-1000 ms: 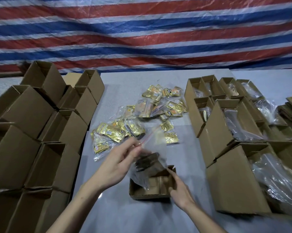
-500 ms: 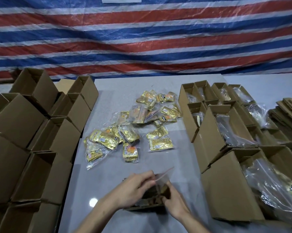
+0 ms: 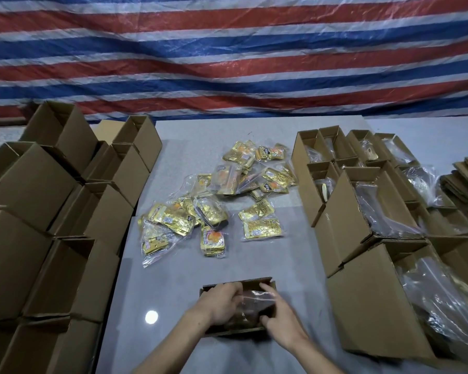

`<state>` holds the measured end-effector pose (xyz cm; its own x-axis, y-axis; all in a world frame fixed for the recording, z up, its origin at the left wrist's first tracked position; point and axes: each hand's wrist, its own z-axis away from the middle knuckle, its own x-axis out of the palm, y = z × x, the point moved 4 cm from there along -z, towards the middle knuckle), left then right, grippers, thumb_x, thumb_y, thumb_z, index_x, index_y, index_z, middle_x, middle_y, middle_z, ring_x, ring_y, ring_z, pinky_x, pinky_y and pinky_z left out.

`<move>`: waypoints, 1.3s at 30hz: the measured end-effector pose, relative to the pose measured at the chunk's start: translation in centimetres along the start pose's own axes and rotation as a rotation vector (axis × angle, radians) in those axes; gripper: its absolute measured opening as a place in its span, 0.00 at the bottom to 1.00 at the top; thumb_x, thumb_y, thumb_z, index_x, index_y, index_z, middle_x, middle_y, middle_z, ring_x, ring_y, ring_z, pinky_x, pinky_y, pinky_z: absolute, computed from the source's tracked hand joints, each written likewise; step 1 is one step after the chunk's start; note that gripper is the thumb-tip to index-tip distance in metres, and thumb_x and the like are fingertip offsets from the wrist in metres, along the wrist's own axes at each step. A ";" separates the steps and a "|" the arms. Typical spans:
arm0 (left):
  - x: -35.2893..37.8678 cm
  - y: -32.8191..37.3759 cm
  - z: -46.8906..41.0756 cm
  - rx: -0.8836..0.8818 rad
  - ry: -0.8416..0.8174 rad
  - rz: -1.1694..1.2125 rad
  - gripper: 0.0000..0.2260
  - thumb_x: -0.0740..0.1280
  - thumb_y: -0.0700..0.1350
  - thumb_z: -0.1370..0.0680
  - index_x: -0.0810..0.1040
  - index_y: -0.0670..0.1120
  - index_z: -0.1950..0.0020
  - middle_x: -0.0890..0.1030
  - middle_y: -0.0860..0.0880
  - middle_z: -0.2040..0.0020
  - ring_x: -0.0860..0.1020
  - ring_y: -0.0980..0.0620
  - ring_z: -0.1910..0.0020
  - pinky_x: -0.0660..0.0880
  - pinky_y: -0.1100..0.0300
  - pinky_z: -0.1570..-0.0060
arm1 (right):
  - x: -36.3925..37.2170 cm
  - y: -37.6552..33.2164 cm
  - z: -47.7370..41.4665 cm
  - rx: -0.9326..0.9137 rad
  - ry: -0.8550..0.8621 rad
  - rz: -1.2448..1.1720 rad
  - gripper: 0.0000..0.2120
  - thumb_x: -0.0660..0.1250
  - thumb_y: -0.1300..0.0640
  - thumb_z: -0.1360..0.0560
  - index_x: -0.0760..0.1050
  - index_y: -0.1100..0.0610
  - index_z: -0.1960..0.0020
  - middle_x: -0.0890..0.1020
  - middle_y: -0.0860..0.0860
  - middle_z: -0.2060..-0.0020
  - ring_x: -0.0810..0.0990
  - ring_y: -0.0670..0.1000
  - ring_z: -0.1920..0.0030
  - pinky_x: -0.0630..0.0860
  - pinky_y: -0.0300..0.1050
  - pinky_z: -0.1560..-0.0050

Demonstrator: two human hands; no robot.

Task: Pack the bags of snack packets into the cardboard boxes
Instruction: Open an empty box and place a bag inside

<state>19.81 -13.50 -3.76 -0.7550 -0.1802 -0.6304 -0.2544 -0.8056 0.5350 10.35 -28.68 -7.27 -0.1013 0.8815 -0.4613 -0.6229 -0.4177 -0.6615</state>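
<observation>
My left hand (image 3: 222, 305) and my right hand (image 3: 277, 315) are both down inside the small open cardboard box (image 3: 236, 282) in front of me on the grey table (image 3: 173, 279). Between them is a clear plastic bag (image 3: 254, 303) with dark-looking contents, already lying in the box. My left fingers curl over its left side and my right fingers press down on its right side; whether either hand truly grips the plastic or only pushes on it, I cannot tell, since the bag is blurred and glossy there.

Beyond the box, toward the middle of the table, lies a loose heap of clear bags of gold snack packets (image 3: 216, 201), some overlapping, some apart. One bagged stack with an orange picture (image 3: 212, 242) lies nearest my box, and a pair of flat gold packets (image 3: 261, 221) sits just to its right.

On my left stand rows of empty upright cardboard boxes (image 3: 52, 211), crowded against one another with their tops open. On my right is another group of packed boxes (image 3: 375, 220), with crumpled clear plastic showing in their openings. Past those, at the far right edge, is a stack of flattened cardboard (image 3: 467, 182).

Behind the table hangs a red, white and blue striped tarpaulin (image 3: 227, 55).
</observation>
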 end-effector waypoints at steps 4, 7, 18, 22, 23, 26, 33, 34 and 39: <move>2.6 -1.0 -1.2 -0.176 0.026 -0.099 0.08 0.59 0.51 0.20 0.76 0.51 0.47 0.80 0.48 0.42 0.77 0.43 0.41 0.70 0.52 0.47 | 0.1 0.0 0.4 0.001 -0.014 0.012 0.37 0.70 0.61 0.33 0.66 0.37 0.28 0.79 0.39 0.43 0.78 0.37 0.48 0.71 0.23 0.55; 3.8 -1.3 -1.7 -0.254 0.035 -0.105 0.11 0.59 0.51 0.20 0.77 0.48 0.43 0.80 0.46 0.39 0.77 0.42 0.39 0.71 0.51 0.43 | 0.0 0.0 0.7 0.031 -0.003 0.027 0.29 0.71 0.49 0.31 0.69 0.33 0.33 0.77 0.38 0.42 0.76 0.42 0.41 0.70 0.31 0.46; 1.0 -1.0 1.9 -0.011 0.374 -0.217 0.12 0.56 0.52 0.19 0.72 0.52 0.38 0.76 0.53 0.40 0.72 0.50 0.38 0.64 0.57 0.40 | 0.8 -1.3 -0.4 0.105 0.219 0.341 0.10 0.64 0.49 0.23 0.74 0.45 0.42 0.82 0.46 0.46 0.80 0.53 0.43 0.73 0.44 0.51; -2.5 -2.2 2.9 0.083 0.611 -0.066 0.07 0.62 0.49 0.20 0.78 0.51 0.45 0.78 0.55 0.48 0.74 0.52 0.45 0.66 0.58 0.44 | 0.7 -1.6 -1.2 0.117 0.242 0.359 0.08 0.66 0.48 0.23 0.76 0.46 0.44 0.81 0.48 0.46 0.79 0.53 0.43 0.71 0.44 0.54; -3.1 -2.8 2.7 0.071 0.637 -0.032 0.05 0.63 0.48 0.20 0.78 0.51 0.47 0.78 0.55 0.49 0.74 0.51 0.47 0.67 0.58 0.45 | 0.6 -1.6 -1.4 0.118 0.249 0.359 0.08 0.66 0.48 0.23 0.76 0.46 0.44 0.82 0.47 0.45 0.79 0.53 0.43 0.71 0.43 0.54; -4.4 -4.0 1.0 0.031 0.632 0.072 0.05 0.64 0.48 0.19 0.78 0.51 0.46 0.78 0.56 0.49 0.75 0.51 0.48 0.69 0.56 0.46 | 0.0 -1.5 -1.7 0.128 0.257 0.347 0.12 0.66 0.51 0.23 0.77 0.43 0.41 0.83 0.46 0.45 0.80 0.53 0.42 0.73 0.44 0.51; -7.2 -4.6 -8.2 -0.051 0.468 0.125 0.12 0.62 0.49 0.19 0.76 0.47 0.38 0.79 0.49 0.41 0.77 0.48 0.43 0.76 0.50 0.44 | -3.2 -0.5 -2.3 0.170 0.308 0.321 0.12 0.68 0.53 0.24 0.79 0.46 0.41 0.85 0.49 0.47 0.81 0.54 0.42 0.75 0.44 0.48; -7.2 -4.1 -9.8 -0.046 0.438 0.118 0.12 0.63 0.48 0.19 0.76 0.47 0.38 0.79 0.48 0.41 0.77 0.48 0.43 0.76 0.50 0.44 | -3.7 -0.3 -2.4 0.178 0.315 0.324 0.11 0.69 0.53 0.25 0.79 0.46 0.42 0.85 0.49 0.47 0.81 0.54 0.43 0.75 0.44 0.49; -6.2 -1.5 -17.3 -0.084 0.187 0.130 0.08 0.69 0.49 0.23 0.78 0.50 0.45 0.81 0.51 0.51 0.80 0.50 0.52 0.76 0.54 0.50 | -5.6 0.3 -3.3 0.188 0.285 0.312 0.10 0.69 0.53 0.25 0.80 0.47 0.44 0.85 0.48 0.47 0.81 0.54 0.42 0.76 0.44 0.46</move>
<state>35.29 -20.93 -10.42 -0.6514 -0.3802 -0.6566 -0.1054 -0.8116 0.5746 13.29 -34.45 -6.87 -0.1047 0.6133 -0.7829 -0.7289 -0.5829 -0.3591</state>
